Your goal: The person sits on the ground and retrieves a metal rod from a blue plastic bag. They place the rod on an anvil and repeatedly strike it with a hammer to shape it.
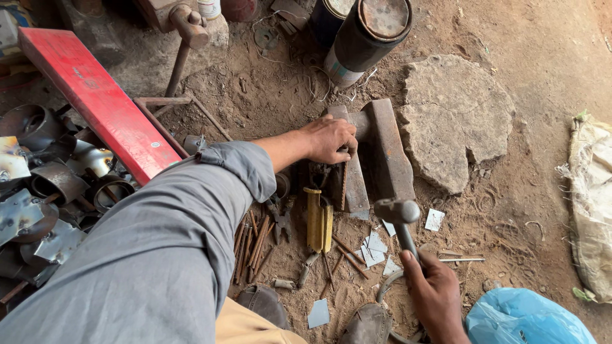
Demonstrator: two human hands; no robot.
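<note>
My left hand [328,139] reaches out in a grey sleeve and grips a thin rusty metal piece [343,185] stood on edge against the iron anvil block [382,150] set in the dirt. My right hand [437,294] is closed around the handle of a hammer [398,211], whose steel head hovers just below the anvil's near end. A yellow-handled tool [317,220] lies on the ground beside the metal piece.
Rusty rods [252,245] and small cut sheet-metal scraps [373,248] litter the dirt near my shoes. A red beam [95,99] and bent metal rings [57,181] lie left. A flat stone [452,114], dark cans [366,35], a blue bag [526,318] and a sack [590,204] surround the spot.
</note>
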